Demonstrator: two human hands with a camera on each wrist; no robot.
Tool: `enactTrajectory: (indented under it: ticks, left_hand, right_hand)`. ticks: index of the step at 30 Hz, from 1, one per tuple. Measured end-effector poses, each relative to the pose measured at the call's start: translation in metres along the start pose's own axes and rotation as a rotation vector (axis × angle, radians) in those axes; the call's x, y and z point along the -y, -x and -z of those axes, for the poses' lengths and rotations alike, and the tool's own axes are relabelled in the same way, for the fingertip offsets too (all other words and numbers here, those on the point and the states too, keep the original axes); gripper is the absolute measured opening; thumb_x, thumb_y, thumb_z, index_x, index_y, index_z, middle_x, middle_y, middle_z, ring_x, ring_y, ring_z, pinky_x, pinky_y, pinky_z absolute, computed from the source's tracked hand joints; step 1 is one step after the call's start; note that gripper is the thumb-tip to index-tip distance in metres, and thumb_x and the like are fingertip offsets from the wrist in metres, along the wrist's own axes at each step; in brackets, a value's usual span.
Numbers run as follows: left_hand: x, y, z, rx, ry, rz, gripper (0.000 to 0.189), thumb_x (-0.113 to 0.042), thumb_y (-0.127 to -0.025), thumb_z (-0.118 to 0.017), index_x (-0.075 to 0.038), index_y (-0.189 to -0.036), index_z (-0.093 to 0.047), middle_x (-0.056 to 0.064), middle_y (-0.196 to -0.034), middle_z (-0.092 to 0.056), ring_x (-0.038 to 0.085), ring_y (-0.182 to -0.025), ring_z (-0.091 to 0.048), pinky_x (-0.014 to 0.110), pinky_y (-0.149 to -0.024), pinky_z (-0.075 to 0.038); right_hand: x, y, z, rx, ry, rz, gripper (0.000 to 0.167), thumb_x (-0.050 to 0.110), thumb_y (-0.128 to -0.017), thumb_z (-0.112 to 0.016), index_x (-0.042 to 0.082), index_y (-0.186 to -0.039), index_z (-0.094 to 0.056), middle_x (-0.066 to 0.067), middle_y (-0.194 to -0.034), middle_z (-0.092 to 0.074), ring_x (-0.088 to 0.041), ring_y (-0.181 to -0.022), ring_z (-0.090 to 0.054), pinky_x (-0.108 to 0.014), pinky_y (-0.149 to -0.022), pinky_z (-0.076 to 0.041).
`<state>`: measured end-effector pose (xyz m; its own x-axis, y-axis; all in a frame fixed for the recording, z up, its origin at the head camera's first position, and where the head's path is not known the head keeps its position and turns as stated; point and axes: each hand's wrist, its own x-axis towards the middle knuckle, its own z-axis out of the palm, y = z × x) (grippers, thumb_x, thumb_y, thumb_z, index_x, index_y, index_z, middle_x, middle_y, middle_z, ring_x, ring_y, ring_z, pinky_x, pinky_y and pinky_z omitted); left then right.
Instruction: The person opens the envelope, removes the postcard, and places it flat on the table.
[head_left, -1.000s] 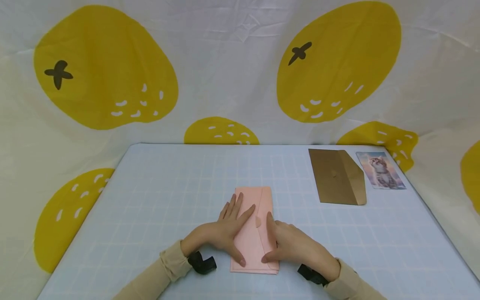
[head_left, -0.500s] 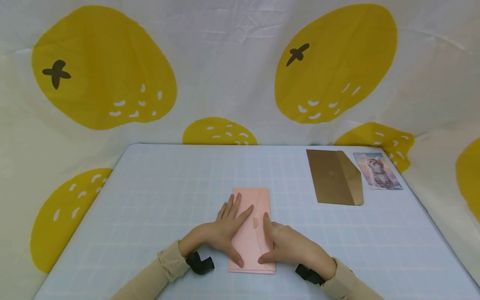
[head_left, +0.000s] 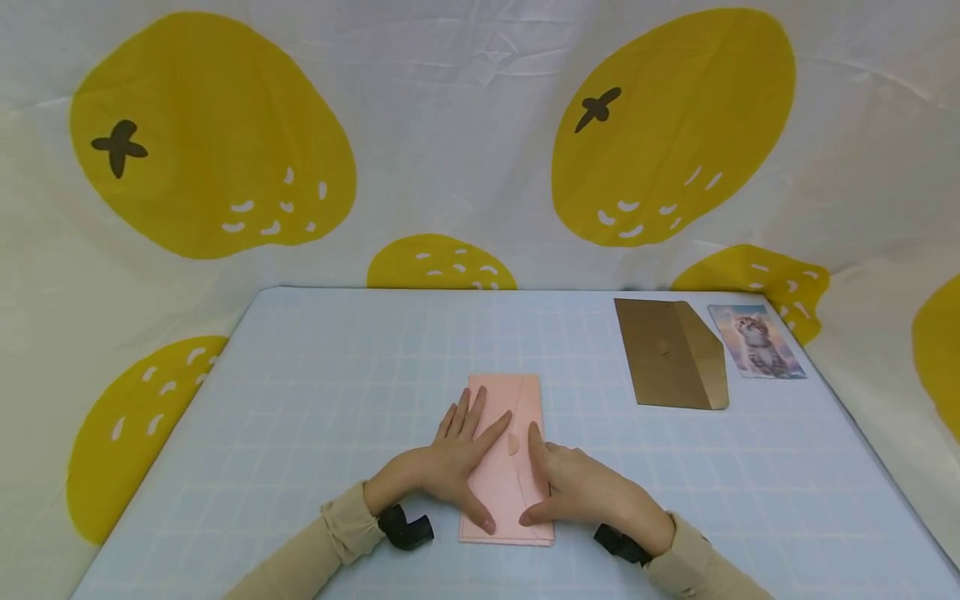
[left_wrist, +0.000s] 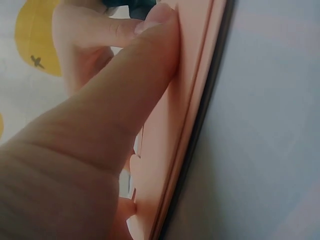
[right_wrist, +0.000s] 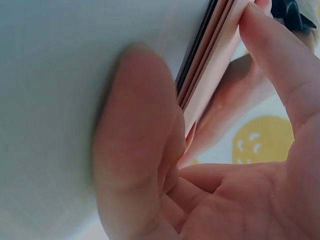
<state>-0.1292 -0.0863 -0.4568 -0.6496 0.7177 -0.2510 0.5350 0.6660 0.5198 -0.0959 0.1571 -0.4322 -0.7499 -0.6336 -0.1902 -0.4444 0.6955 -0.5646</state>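
A pink envelope (head_left: 498,492) lies upright in the near middle of the table, its pointed flap along the right side. Spread fingers of my left hand (head_left: 453,468) rest flat on its left half. Along the right edge, my right hand (head_left: 585,487) touches the flap with straight index finger and thumb; its other fingers are bent beside the edge, against the table, in the right wrist view. Both wrist views show layered edges of the pink envelope (left_wrist: 160,150) with a dark strip beneath; whether that is another sheet or shadow I cannot tell.
A brown envelope (head_left: 648,354) with its flap unfolded lies at the table's back right. Beside it, near the right edge, is a kitten picture card (head_left: 759,342). A white cloth with yellow fruit shapes (head_left: 675,125) hangs behind the table (head_left: 337,358).
The view shifts slightly, with everything in it moving together. Both hands keep nearly the same place on the pink envelope.
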Motion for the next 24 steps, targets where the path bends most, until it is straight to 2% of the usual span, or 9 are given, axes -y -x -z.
enactTrajectory:
  ticks: [7,15,20,24]
  left_hand:
    - [-0.001,-0.001,0.0,0.009,-0.02,0.011,0.136,-0.066,-0.064,-0.083,-0.023,-0.161,0.003,0.02,-0.157,0.032,0.038,-0.14,0.036,0.058,-0.114,0.012]
    - [-0.002,0.0,0.003,0.03,-0.031,0.04,0.137,-0.068,-0.063,-0.082,-0.024,-0.16,0.004,0.018,-0.157,0.033,0.036,-0.14,0.036,0.057,-0.114,0.013]
    - [-0.002,-0.001,0.002,0.039,-0.044,0.051,0.137,-0.069,-0.063,-0.082,-0.025,-0.16,0.005,0.017,-0.157,0.033,0.035,-0.14,0.037,0.057,-0.114,0.012]
    - [-0.002,-0.002,0.003,0.041,-0.047,0.052,0.137,-0.069,-0.063,-0.081,-0.025,-0.16,0.005,0.017,-0.157,0.032,0.036,-0.14,0.036,0.058,-0.114,0.01]
  right_hand:
    - [0.003,0.0,-0.001,0.005,-0.039,-0.034,0.114,0.038,-0.079,-0.084,-0.016,-0.15,-0.013,-0.032,-0.144,-0.044,-0.034,-0.128,-0.052,-0.048,-0.1,-0.045]
    - [0.01,0.002,-0.003,0.011,-0.073,-0.091,0.112,0.03,-0.08,-0.08,-0.006,-0.156,-0.006,-0.03,-0.148,-0.039,-0.037,-0.128,-0.051,-0.051,-0.099,-0.045]
    - [0.013,0.004,-0.001,0.031,-0.104,-0.119,0.11,0.027,-0.079,-0.077,-0.002,-0.157,-0.004,-0.029,-0.151,-0.036,-0.04,-0.132,-0.045,-0.054,-0.101,-0.042]
    - [0.014,0.006,0.004,0.059,-0.143,-0.13,0.111,0.023,-0.078,-0.074,0.005,-0.159,0.0,-0.024,-0.154,-0.033,-0.035,-0.134,-0.043,-0.053,-0.102,-0.041]
